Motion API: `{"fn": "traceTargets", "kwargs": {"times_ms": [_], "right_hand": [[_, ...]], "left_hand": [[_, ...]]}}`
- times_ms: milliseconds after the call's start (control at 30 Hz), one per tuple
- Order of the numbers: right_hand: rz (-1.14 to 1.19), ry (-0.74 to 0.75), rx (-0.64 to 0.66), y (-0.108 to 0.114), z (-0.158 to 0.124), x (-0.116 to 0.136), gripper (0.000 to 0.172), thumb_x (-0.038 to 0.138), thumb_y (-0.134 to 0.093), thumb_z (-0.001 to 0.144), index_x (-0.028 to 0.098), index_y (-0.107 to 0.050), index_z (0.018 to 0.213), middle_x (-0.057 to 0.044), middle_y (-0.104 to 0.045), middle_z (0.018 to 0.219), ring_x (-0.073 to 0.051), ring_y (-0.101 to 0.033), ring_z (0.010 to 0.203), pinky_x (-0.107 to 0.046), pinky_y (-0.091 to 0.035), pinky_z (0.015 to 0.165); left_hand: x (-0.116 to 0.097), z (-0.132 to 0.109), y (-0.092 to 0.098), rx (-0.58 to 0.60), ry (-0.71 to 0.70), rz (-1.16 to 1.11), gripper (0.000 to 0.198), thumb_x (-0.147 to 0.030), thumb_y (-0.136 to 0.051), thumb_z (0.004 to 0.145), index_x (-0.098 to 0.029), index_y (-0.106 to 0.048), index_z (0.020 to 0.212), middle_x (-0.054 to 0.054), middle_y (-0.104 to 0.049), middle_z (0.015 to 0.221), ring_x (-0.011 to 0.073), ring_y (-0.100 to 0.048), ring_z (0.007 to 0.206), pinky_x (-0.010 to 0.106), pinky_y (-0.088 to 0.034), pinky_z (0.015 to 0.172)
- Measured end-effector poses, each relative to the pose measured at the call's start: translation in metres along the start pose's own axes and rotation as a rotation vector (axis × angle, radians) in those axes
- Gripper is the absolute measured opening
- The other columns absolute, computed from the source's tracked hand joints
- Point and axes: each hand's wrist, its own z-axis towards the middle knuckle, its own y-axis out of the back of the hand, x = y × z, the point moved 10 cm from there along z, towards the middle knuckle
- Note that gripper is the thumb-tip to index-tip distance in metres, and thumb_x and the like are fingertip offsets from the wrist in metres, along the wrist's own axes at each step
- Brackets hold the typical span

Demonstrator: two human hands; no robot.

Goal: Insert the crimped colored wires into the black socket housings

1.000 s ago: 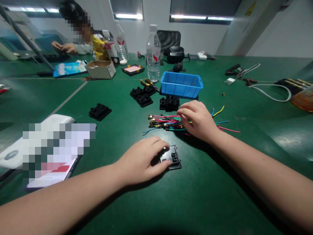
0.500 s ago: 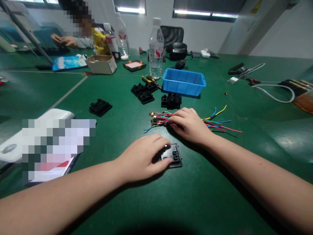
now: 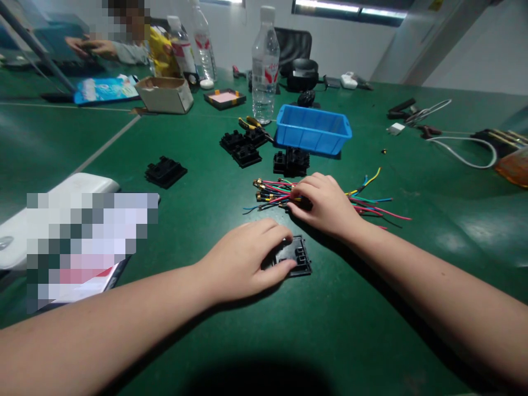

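My left hand (image 3: 251, 256) grips a black plastic housing (image 3: 297, 258) lying on the green table, thumb along its near edge and fingers over its far edge. Its left part is hidden under the hand. Just beyond it, my right hand (image 3: 324, 201) reaches into a loose bundle of coloured wires (image 3: 274, 187) with brass-coloured ends. The thumb and forefinger are curled at the wires, and the palm covers the bundle's middle. Which wires the fingertips pinch is not clear. Red, yellow, green, blue and black wire tails stick out to the right of this hand.
A blue bin (image 3: 311, 132) stands behind more black housings (image 3: 292, 162), near yellow-handled pliers (image 3: 249, 124) and a water bottle (image 3: 265, 71). One separate housing (image 3: 165, 171) sits at left, beyond a phone (image 3: 94, 247) and a white device (image 3: 82, 192). Another person's hands (image 3: 93, 48) show far left.
The view has tipped down slightly, so the table things appear higher. My right hand's fingers have curled a little more at the wires. My left hand keeps its grip on the housing.
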Motion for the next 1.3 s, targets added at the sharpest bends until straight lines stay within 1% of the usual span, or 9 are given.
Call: {"fn": "traceTargets", "kwargs": {"times_ms": [133, 300, 433, 600, 733, 833, 967, 1100, 1300], "right_hand": [[-0.005, 0.011, 0.013, -0.002, 0.001, 0.003, 0.017, 0.030, -0.060, 0.088, 0.020, -0.065, 0.101, -0.007, -0.067, 0.096, -0.024, -0.053, 0.092, -0.035, -0.033, 0.074], [-0.023, 0.060, -0.015, 0.000, 0.000, 0.009, 0.013, 0.025, -0.055, 0.091, 0.021, -0.067, 0.090, -0.007, -0.067, 0.092, -0.023, -0.052, 0.089, -0.035, -0.032, 0.071], [-0.049, 0.109, -0.083, 0.006, -0.002, 0.014, 0.019, 0.022, -0.050, 0.093, 0.020, -0.066, 0.082, -0.007, -0.068, 0.085, -0.022, -0.053, 0.082, -0.037, -0.032, 0.069], [-0.040, 0.079, -0.226, 0.025, -0.005, 0.010, 0.019, 0.022, -0.045, 0.094, 0.018, -0.064, 0.091, -0.010, -0.068, 0.094, -0.022, -0.056, 0.086, -0.037, -0.039, 0.072], [0.161, 0.024, -0.341, 0.044, -0.013, 0.010, 0.013, 0.019, -0.046, 0.092, 0.020, -0.059, 0.094, -0.008, -0.066, 0.089, -0.020, -0.060, 0.083, -0.035, -0.046, 0.072], [0.454, -0.178, -0.367, 0.045, -0.029, 0.002, 0.003, 0.021, -0.055, 0.090, 0.022, -0.057, 0.092, -0.003, -0.064, 0.083, -0.016, -0.059, 0.070, -0.031, -0.048, 0.065], [0.814, -0.390, -0.173, 0.020, -0.051, 0.006, 0.005, 0.026, -0.060, 0.089, 0.023, -0.057, 0.088, 0.000, -0.061, 0.076, -0.013, -0.058, 0.065, -0.026, -0.047, 0.058], [0.841, -0.300, -0.075, 0.018, -0.052, 0.018, 0.005, 0.025, -0.061, 0.087, 0.021, -0.062, 0.084, -0.003, -0.063, 0.082, -0.016, -0.059, 0.077, -0.029, -0.048, 0.066], [1.060, -0.373, 0.112, -0.007, -0.050, 0.014, 0.011, 0.031, -0.061, 0.086, 0.020, -0.060, 0.084, 0.002, -0.057, 0.068, -0.012, -0.052, 0.059, -0.025, -0.042, 0.054]], "left_hand": [[0.000, 0.000, -0.001, 0.004, -0.003, 0.004, 0.032, -0.042, -0.050, 0.092, -0.018, -0.056, 0.112, 0.008, -0.061, 0.105, 0.0230, -0.057, 0.093, 0.038, -0.048, 0.081], [0.000, 0.000, -0.001, 0.001, -0.002, 0.011, 0.031, -0.042, -0.050, 0.092, -0.018, -0.056, 0.110, 0.008, -0.061, 0.103, 0.0226, -0.057, 0.091, 0.037, -0.047, 0.078], [-0.001, -0.001, 0.000, 0.005, -0.001, 0.015, 0.029, -0.041, -0.050, 0.092, -0.018, -0.057, 0.108, 0.007, -0.062, 0.100, 0.0222, -0.057, 0.088, 0.036, -0.047, 0.076], [-0.001, 0.000, 0.001, -0.004, -0.001, 0.008, 0.028, -0.040, -0.051, 0.092, -0.019, -0.056, 0.110, 0.007, -0.062, 0.103, 0.0220, -0.058, 0.090, 0.036, -0.047, 0.077], [-0.001, -0.001, 0.001, -0.008, -0.005, 0.010, 0.028, -0.040, -0.051, 0.092, -0.020, -0.055, 0.111, 0.006, -0.062, 0.104, 0.0224, -0.058, 0.094, 0.037, -0.047, 0.081], [0.000, -0.002, 0.002, -0.024, 0.002, 0.010, 0.028, -0.040, -0.050, 0.092, -0.020, -0.055, 0.111, 0.006, -0.062, 0.104, 0.0222, -0.059, 0.095, 0.037, -0.048, 0.082], [0.000, -0.001, 0.002, -0.033, -0.001, 0.002, 0.028, -0.039, -0.051, 0.091, -0.018, -0.057, 0.110, 0.007, -0.062, 0.103, 0.0217, -0.059, 0.092, 0.036, -0.048, 0.081], [0.002, 0.000, 0.003, -0.051, -0.007, -0.009, 0.029, -0.039, -0.052, 0.091, -0.017, -0.058, 0.110, 0.008, -0.063, 0.101, 0.0218, -0.059, 0.092, 0.036, -0.048, 0.081], [0.007, -0.001, 0.003, -0.043, 0.014, -0.064, 0.030, -0.038, -0.052, 0.091, -0.017, -0.057, 0.112, 0.008, -0.062, 0.104, 0.0215, -0.057, 0.095, 0.036, -0.048, 0.083]]}}
